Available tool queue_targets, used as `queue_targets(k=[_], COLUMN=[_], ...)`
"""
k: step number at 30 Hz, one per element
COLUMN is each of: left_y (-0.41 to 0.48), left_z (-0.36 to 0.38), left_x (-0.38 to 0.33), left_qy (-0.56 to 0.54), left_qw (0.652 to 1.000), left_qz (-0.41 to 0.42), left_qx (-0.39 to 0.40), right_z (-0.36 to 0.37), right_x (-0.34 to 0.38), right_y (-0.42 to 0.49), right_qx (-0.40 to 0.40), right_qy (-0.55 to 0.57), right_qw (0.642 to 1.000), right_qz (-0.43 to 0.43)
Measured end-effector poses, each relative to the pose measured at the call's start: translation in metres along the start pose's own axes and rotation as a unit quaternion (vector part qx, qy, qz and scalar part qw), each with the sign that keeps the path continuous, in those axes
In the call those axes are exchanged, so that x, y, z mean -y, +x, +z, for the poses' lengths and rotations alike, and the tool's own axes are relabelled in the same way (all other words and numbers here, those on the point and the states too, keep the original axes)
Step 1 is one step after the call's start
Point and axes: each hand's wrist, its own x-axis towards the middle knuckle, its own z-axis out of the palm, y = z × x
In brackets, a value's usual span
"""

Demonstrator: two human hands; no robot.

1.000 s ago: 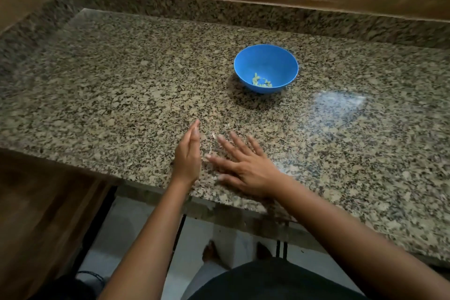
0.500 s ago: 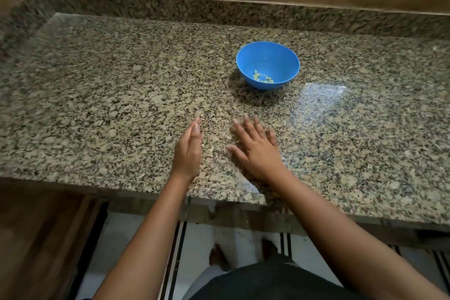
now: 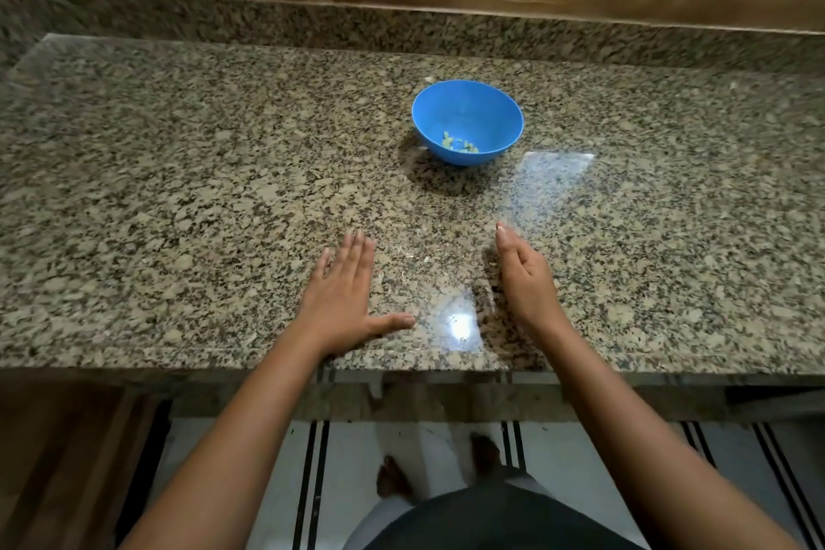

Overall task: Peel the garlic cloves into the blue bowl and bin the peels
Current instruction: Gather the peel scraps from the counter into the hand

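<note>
Peel scraps (image 3: 427, 259) lie right of the flat left hand (image 3: 343, 299), left of the edge-on right hand (image 3: 524, 277); fingers straight, both empty.

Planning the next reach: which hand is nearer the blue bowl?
Right. The right hand, on its edge, sits on the near side of the blue bowl, slightly right; the left hand lies flat farther off, near and left of it.

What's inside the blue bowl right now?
A small cluster of pale peeled garlic cloves lies at the bottom of the blue bowl. Its near wall covers part of the inside.
</note>
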Motion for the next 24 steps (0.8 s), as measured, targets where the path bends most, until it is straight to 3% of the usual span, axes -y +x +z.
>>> queue_targets(k=[9,15,20,24], left_y=[0.047,0.066,0.055,0.038], left_z=[-0.008,-0.014,-0.015,-0.004], left_x=[-0.031,-0.053,-0.053,-0.046], left_qy=[0.001,-0.003,-0.093,-0.016], left_qw=[0.999,0.996,0.987,0.995], left_qz=[0.022,0.079,0.122,0.094], left_qx=[-0.041,-0.039,-0.041,-0.036], right_z=[-0.02,-0.03,-0.033,-0.034], right_x=[-0.009,-0.005,-0.006,-0.009], right_y=[-0.004,-0.001,0.001,0.002], right_qx=[-0.101,-0.11,-0.114,-0.11], right_qy=[0.023,0.022,0.013,0.004], right_qw=[0.995,0.993,0.993,0.994], right_qz=[0.012,0.02,0.018,0.017])
